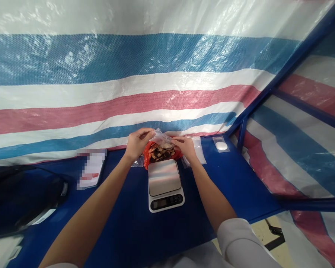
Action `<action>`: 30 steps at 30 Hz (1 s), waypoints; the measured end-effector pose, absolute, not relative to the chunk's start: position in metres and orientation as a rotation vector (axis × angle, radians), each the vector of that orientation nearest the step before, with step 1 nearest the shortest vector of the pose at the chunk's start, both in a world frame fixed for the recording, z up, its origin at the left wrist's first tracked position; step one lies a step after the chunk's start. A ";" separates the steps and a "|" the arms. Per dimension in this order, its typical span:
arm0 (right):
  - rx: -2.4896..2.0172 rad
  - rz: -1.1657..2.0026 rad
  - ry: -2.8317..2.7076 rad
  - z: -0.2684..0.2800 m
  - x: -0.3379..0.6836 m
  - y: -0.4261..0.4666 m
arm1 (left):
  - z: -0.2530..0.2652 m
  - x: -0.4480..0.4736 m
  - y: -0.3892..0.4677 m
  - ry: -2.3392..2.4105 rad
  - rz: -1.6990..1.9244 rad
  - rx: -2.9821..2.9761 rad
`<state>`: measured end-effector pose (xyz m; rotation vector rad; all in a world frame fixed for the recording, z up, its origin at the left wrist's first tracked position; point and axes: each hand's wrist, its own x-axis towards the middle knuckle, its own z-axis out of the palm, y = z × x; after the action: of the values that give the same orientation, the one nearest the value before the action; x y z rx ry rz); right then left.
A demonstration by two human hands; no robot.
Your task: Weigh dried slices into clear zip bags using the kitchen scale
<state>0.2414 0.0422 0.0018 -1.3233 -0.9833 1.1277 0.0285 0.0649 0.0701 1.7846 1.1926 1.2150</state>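
Note:
Between my hands is a clear plastic bag (161, 137), its edge pinched on both sides. My left hand (139, 140) is closed on the bag's left side, and my right hand (184, 144) on its right. Directly below the clear bag lies an open red bag (146, 152) filled with dried brown and tan slices (162, 152). I cannot tell whether any slices are inside the clear bag. Nearer to me, a white kitchen scale (165, 182) with a bare metal plate touches or nearly touches the red bag; its display is unreadable.
More clear plastic bags (200, 150) lie right of the red bag. A small packet with a white round item (221, 145) sits farther right on the blue table (226, 178). At left are a blurred-out box (92, 169) and a black bag (30, 197). Striped sheeting (128, 100) hangs behind.

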 end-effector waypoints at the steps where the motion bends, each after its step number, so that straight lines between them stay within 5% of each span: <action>1: -1.292 1.180 -0.925 0.002 0.241 0.041 | 0.069 0.028 0.065 1.183 1.201 1.787; 24: -1.068 1.178 -1.017 0.029 0.218 0.027 | 0.059 -0.016 0.034 1.190 1.184 1.621; 30: -1.085 1.127 -1.000 0.024 0.219 0.008 | 0.026 -0.005 0.008 1.111 1.471 1.162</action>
<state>0.2194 0.0077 0.0238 -1.0853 -0.9997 1.1274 -0.0045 0.0076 0.0259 1.1617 1.1111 1.4711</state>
